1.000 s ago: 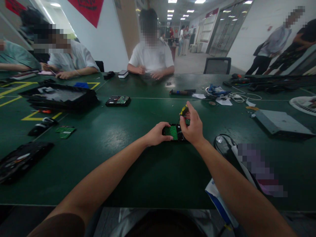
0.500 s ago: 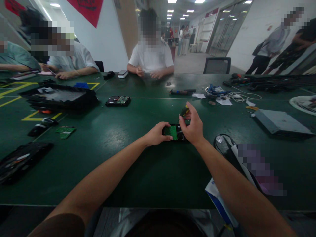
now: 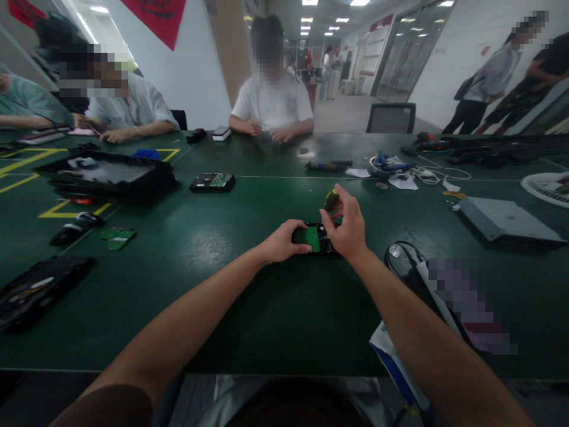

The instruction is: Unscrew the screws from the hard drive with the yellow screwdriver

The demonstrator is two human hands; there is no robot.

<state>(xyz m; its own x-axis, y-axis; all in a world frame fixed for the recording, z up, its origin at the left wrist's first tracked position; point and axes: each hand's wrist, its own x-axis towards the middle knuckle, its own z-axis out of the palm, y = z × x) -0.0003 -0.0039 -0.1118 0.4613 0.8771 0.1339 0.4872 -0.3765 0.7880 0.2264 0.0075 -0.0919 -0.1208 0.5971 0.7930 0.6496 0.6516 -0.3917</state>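
A small black device with its green circuit board [image 3: 310, 238] exposed lies on the green table in front of me. My left hand [image 3: 287, 240] grips its left end, thumb along the near edge and fingers at the far side. Over the device's right end, my right hand [image 3: 348, 224] is closed on a screwdriver [image 3: 331, 200] with a yellow and dark handle. The handle sticks up between thumb and fingers; its tip is too small to make out. My right hand covers part of the device's right end.
A similar opened device [image 3: 212, 182] lies farther left, near a black tray-like casing [image 3: 106, 172]. Left of me are a loose green board [image 3: 118, 238] and a black casing [image 3: 42, 290]. At right sit a grey metal box [image 3: 511, 219] and cables [image 3: 440, 172]. A person [image 3: 272, 107] sits opposite.
The fingers of my right hand have shifted slightly on the screwdriver, and its handle appears turned. My left hand and the device have stayed put.
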